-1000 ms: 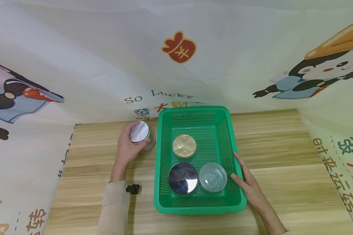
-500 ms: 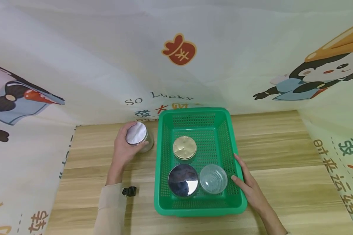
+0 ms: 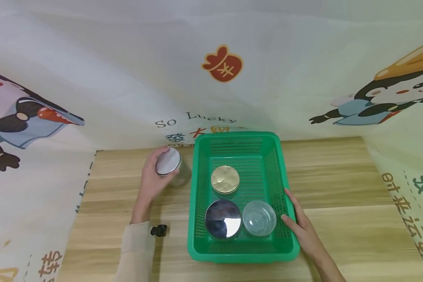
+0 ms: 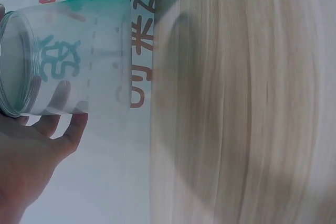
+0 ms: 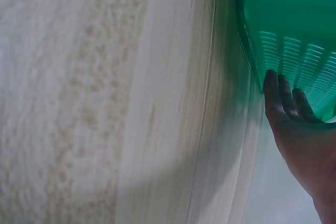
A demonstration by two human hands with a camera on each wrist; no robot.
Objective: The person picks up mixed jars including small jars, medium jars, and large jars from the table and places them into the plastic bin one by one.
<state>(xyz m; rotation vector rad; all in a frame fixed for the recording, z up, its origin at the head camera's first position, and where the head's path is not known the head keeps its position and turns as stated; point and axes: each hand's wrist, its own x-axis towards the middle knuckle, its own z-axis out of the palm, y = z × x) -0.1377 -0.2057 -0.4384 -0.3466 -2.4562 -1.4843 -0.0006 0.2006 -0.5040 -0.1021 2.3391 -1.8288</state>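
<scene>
My left hand (image 3: 151,180) grips a clear jar (image 4: 100,56) near its silver lid (image 3: 168,161), left of the green basket (image 3: 246,257). In the left wrist view the jar's base appears raised off the wooden table. On the basket's right side, my right hand (image 3: 304,231) holds the rim, thumb over it and fingers along the slotted outer wall (image 5: 299,51). Inside the basket stand a gold-lidded container (image 3: 225,179), a wider container with a shiny dark-reflecting lid (image 3: 223,219) and a clear round container (image 3: 259,218) whose top appears uncovered.
A small black device (image 3: 159,230) sits beside the left forearm. White printed sheets (image 3: 268,94) form walls at the back and both sides of the wooden table (image 3: 338,176). The basket stands close to the back wall.
The jar and left hand have shifted slightly left, away from the basket. The whole head view has drifted a little. The right hand keeps its place on the rim.
</scene>
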